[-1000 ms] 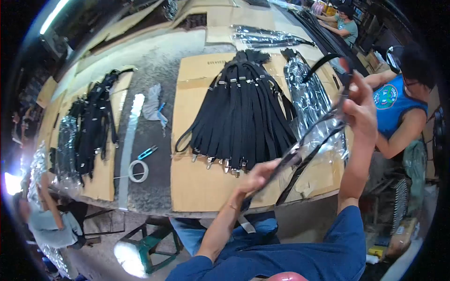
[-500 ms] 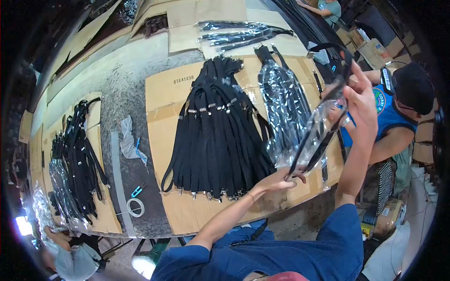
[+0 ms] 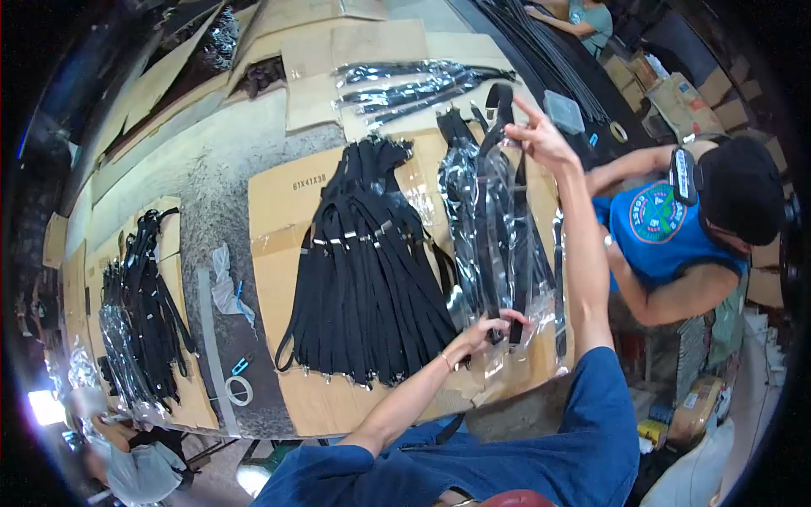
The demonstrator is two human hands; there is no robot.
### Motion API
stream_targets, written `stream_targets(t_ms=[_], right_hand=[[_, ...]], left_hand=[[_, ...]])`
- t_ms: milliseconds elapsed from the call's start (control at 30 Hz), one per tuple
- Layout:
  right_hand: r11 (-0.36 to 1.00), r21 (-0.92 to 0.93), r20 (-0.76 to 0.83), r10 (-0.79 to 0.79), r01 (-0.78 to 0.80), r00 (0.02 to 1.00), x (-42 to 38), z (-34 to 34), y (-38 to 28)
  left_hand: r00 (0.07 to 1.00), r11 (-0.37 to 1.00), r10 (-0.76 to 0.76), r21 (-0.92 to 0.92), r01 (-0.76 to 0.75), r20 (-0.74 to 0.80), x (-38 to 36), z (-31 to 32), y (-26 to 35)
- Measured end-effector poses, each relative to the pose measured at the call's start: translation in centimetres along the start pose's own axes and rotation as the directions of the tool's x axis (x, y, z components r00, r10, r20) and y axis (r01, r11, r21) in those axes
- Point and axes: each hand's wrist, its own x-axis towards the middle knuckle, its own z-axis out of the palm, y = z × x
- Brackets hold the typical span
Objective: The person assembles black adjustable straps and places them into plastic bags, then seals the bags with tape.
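Note:
A black strap in a clear plastic sleeve (image 3: 498,194) lies over the pile of wrapped straps (image 3: 460,220) on the cardboard. At its top end, beside the black loop, is my right hand (image 3: 541,135), its index finger stretched out and its fingers apart. My left hand (image 3: 488,331) touches the lower end of the plastic; its fingers are spread and slightly bent. Left of both hands, a large fan of unwrapped black straps (image 3: 363,270) with metal clips covers the cardboard sheet (image 3: 274,211).
More wrapped straps (image 3: 405,89) lie at the back. On the left are another strap pile (image 3: 148,296), a tape roll (image 3: 239,390) and a blue clip (image 3: 242,366). A person in a blue top (image 3: 659,220) sits at the right; a clear box (image 3: 563,112) is nearby.
The wrapped strap has come down from the air onto the pile. My right hand has moved left and opened; my left hand has shifted slightly left and its fingers have spread.

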Motion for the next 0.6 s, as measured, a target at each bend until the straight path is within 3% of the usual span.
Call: stream_targets(t_ms=[67, 133, 233, 267, 333, 367, 433, 467, 533, 600], right_hand=[[0.996, 0.082, 0.088, 0.015, -0.022, 0.996, 3.9, -1.1, 4.0], [0.997, 0.017, 0.125, 0.069, -0.072, 0.990, 6.7, -1.5, 7.0], [0.985, 0.084, 0.107, 0.141, -0.151, 0.984, 10.0, -2.1, 11.3], [0.984, 0.038, 0.095, 0.171, -0.176, 0.981, 10.9, -2.6, 12.4], [0.973, -0.136, 0.070, 0.199, -0.188, 0.978, 12.2, -2.9, 14.3], [0.972, -0.133, 0.077, 0.207, -0.196, 0.975, 12.7, -3.0, 15.4], [0.933, -0.317, 0.022, 0.188, -0.172, 0.982, 12.9, -3.2, 17.0], [0.931, -0.317, 0.024, 0.197, -0.179, 0.980, 13.1, -3.2, 17.8], [0.905, -0.422, -0.129, -0.006, -0.050, 0.992, 13.7, -3.5, 20.2], [0.858, -0.513, -0.177, -0.059, -0.041, 0.982, 14.5, -3.9, 22.1]], left_hand=[[0.998, 0.987, -0.033, -0.156, 0.024, -0.054, 0.8, -0.5, -0.3], [0.989, 0.931, -0.096, -0.361, 0.048, -0.116, 1.0, 2.1, 2.6], [0.965, 0.898, -0.184, -0.431, 0.087, -0.188, 1.6, 1.3, 3.0], [0.986, 0.845, -0.164, -0.522, 0.121, -0.036, 2.0, -2.2, 0.3], [0.988, 0.802, -0.140, -0.578, 0.150, 0.063, 2.4, -1.5, 0.8], [0.984, 0.833, -0.169, -0.527, 0.168, 0.047, 2.5, -0.9, 1.2], [0.984, 0.804, -0.179, -0.574, 0.154, 0.014, 2.6, -1.2, 0.7], [0.982, 0.781, -0.190, -0.607, 0.146, -0.009, 2.7, -1.4, 0.5], [0.994, 0.764, -0.109, -0.641, 0.076, -0.013, 2.7, -1.4, -0.2], [0.997, 0.605, -0.074, -0.793, 0.074, 0.037, 2.0, -0.8, -0.8]])
